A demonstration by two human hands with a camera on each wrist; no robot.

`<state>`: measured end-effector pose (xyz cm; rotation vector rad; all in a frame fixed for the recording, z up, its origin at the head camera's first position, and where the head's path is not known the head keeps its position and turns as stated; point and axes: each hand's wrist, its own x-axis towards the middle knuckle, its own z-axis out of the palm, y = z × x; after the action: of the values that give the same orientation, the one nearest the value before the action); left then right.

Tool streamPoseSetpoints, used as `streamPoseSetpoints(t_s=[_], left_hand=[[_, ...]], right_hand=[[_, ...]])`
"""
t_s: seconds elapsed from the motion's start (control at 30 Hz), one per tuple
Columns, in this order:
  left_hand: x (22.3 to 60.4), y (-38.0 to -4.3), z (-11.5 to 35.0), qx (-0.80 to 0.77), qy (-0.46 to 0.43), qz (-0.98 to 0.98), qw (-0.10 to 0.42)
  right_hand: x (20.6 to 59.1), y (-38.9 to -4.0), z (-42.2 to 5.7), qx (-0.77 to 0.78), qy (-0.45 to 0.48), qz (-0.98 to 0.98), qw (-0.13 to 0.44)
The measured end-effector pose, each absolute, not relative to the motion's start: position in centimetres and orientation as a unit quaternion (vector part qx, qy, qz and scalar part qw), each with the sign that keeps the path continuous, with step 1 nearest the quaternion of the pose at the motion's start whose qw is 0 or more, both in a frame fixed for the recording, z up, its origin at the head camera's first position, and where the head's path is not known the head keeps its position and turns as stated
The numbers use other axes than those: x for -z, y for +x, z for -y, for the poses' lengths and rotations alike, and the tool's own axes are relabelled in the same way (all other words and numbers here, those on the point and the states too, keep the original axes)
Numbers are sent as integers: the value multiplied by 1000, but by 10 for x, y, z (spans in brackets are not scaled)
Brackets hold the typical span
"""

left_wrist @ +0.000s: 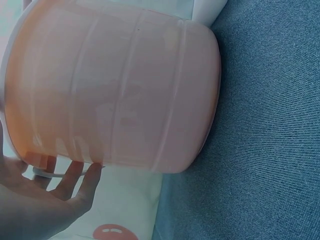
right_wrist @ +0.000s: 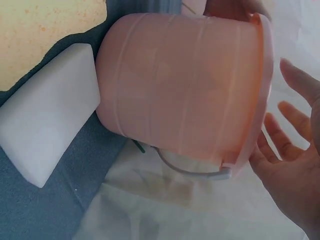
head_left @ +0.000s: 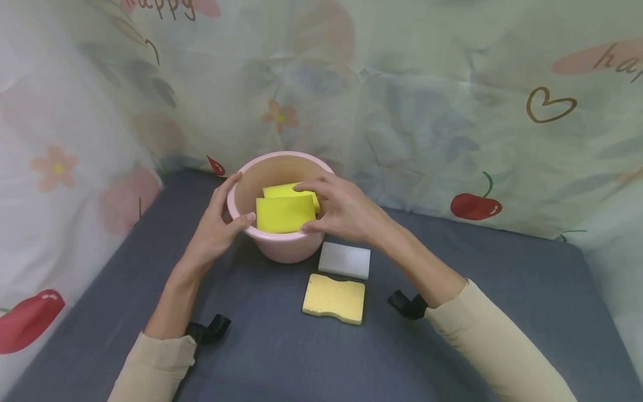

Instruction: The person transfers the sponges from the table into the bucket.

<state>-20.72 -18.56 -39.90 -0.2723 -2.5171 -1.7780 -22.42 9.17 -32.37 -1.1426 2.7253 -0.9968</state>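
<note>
From where I stand, a pink bucket [head_left: 288,248] sits upright on a dark grey-blue cloth [head_left: 261,357], with the person's left hand [head_left: 213,231] gripping its rim: thumb over the near edge, fingers against the outer wall. A pale handle [right_wrist: 195,173] hangs at the bucket's side.

Two bright yellow sponges are inside, the front sponge [head_left: 284,215] leaning near the rim, the rear sponge [head_left: 278,191] just behind it and partly hidden. The right hand [head_left: 344,209] is over the right side of the opening, thumb and fingers spread and slightly bent, clasping nothing that I can see; its thumb is close to the front sponge's right edge, though I can't tell whether they touch.

Outside, a white sponge [head_left: 344,260] lies just beside the bucket's base, and nearer the person is a pale yellow sponge [head_left: 334,298] with curved notches in its long edges. Behind hangs a curtain [head_left: 402,128] printed with cherries and flowers.
</note>
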Motion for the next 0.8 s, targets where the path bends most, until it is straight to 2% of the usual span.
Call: streamPoseSetpoints(t_s=[0.43,0.8], left_hand=[[398,-207,187,567,-81,819,25],[400,-208,185,577,-90,812,22]], right_hand=[[328,-207,-124,347,-353,-868,-36],[345,-198,-149,357,-323,-876,-22]])
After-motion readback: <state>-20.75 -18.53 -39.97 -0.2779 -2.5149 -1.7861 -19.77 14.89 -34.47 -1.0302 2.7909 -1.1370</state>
